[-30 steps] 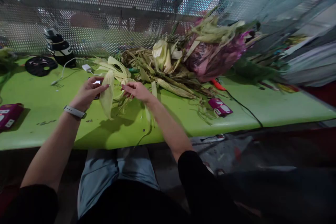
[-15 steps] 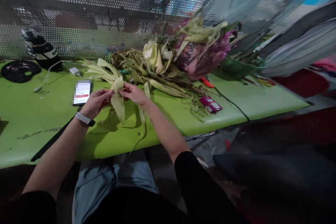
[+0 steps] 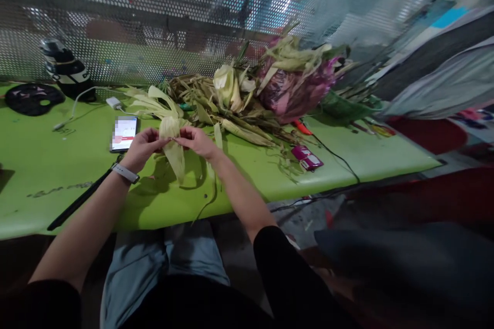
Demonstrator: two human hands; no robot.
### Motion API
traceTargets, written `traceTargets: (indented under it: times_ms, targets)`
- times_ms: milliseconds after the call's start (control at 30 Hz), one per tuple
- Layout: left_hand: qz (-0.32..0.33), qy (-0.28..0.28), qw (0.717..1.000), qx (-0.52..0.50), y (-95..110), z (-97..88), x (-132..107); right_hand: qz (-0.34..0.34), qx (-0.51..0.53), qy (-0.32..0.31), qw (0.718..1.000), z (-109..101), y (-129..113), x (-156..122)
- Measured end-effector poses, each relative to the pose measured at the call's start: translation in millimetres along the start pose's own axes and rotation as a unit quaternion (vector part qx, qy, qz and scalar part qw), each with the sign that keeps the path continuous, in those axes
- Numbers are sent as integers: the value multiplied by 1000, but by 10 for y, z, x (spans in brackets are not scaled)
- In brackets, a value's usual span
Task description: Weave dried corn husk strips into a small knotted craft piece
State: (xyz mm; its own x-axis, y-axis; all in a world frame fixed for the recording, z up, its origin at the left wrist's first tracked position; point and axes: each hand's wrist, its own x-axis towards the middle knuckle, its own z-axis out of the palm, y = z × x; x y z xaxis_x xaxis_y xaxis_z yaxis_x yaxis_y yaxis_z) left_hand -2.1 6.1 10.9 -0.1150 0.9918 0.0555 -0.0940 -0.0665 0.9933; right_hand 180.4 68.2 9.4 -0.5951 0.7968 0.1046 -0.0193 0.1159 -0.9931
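Note:
A bundle of pale corn husks [image 3: 175, 157] hangs between my two hands above the green table [image 3: 247, 180]. My left hand [image 3: 148, 145] pinches it from the left, thumb and fingertips closed at its middle. From the right, my right hand [image 3: 196, 142] grips the same spot, its fingertips nearly meeting those of the left. Longer husk leaves fan out behind my hands, and a tapered end points down toward me. Whether a thin tie lies between the fingertips I cannot tell. A heap of dried husks [image 3: 200, 90] lies just behind.
A phone [image 3: 124, 134] lies left of my hands, with a white charger [image 3: 113, 102] behind it. Farther left are a dark bottle [image 3: 69, 72] and a black palette-shaped piece [image 3: 33, 98]. Rightward sit a pink plastic bag [image 3: 285, 95], a purple packet [image 3: 307, 158] and a black cable [image 3: 335, 154].
My fingertips have come closer together at the middle of the husk bundle, which now looks gathered there. The camera view has shifted slightly.

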Motion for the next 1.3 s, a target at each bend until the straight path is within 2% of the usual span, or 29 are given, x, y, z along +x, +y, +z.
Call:
traceTargets:
  times_ms: [100,267,333,500,633,833,1033,1200,1300]
  targets:
    - [52,19,998,18,-26,-7,7,6,-14,14,1000,-1,-1,-1]
    - [-29,-44,998,26,3,-33,-25,6,-9,15,1000,5,16,-3]
    - [-33,-54,997,45,8,-39,-36,-5,-7,24,1000,3,14,-6]
    - [17,-15,996,88,-23,-47,-30,-3,3,11,1000,11,-26,-39]
    - [31,-11,995,98,-39,-52,-13,21,4,-9,1000,26,-18,-45]
    - [70,-2,991,112,-43,-60,0,21,-16,16,1000,12,-6,-30]
    - [62,-21,989,134,-38,-47,-19,27,20,-3,999,60,29,-38]
    - [33,-68,989,124,1,-64,-36,13,7,12,1000,66,106,-7]
    - [27,-71,988,132,9,-90,-30,5,-4,10,1000,59,107,-10]
